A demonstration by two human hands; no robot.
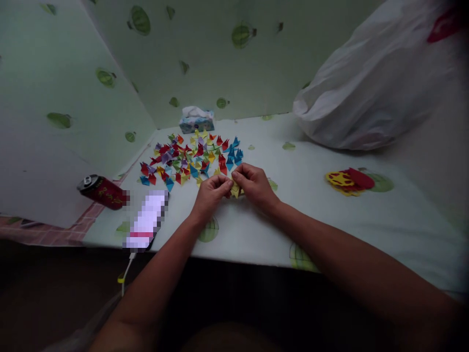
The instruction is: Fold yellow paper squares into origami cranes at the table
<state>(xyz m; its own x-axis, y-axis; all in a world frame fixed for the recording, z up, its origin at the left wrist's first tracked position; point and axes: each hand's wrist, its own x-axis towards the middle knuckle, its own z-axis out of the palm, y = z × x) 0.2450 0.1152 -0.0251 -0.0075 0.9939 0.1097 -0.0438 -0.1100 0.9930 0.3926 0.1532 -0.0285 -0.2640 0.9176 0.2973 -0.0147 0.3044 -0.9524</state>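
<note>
The small yellow folded paper piece (235,190) sits between my two hands, just above the worktop (330,215), at the near edge of the scattered pile. My left hand (210,193) pinches its left end with thumb and fingertips clenched on the paper; my right hand (254,185) pinches its right end in the same manner. Both grips are therefore closed on the same piece, and neither hand is nearer than the other: the piece lies at the meeting point of the fingertips. Its long axis appears to run left to right, from one grip to the other, though the piece is small and partly covered by my fingers, so I cannot tell its exact fold state. Directly beyond the piece, away from me, lies the spread of small folded paper triangles in red, blue, yellow, purple and green (190,159), touching or nearly touching one another. Behind that spread stands a patterned tissue box (197,121) against the leaf-printed wall. To my left, near the worktop edge, lies a red drinks can on its side (101,190), and beside it a phone with a cable attached (146,222). To my right, well apart from the hands, rests a stack of red and yellow paper sheets (348,181), with a large white plastic bag (373,83) beyond it.
</note>
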